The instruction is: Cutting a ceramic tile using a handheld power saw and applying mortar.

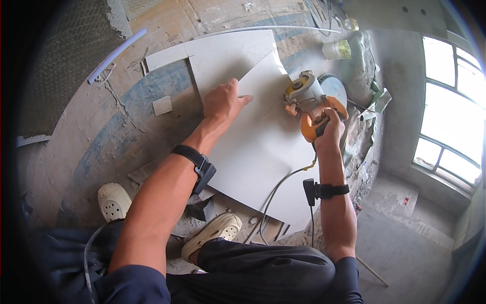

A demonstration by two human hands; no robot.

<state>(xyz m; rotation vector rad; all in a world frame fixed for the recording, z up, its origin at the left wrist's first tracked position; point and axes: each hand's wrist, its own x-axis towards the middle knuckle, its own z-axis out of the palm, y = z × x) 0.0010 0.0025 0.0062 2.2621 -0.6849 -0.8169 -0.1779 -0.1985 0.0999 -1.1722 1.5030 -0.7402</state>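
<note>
My left hand (223,105) is closed on the left edge of a large white tile (263,131), its thumb lying over the top face and the other fingers partly hidden. This tile overlaps another white sheet (217,55) beneath it. My right hand (329,129) grips the orange handle of a handheld circular saw (308,96) at the tile's right side. The saw has a silver motor housing and a round disc blade (333,87). A dark power cord (283,180) runs from the handle across the tile toward me.
Debris covers the worn floor (136,101), with a small square offcut (162,105) on it. A pale strip (116,55) lies at the left. At the far right stand a greenish container (336,49) and a window (450,106). My pale clogs (215,233) are close to the tile.
</note>
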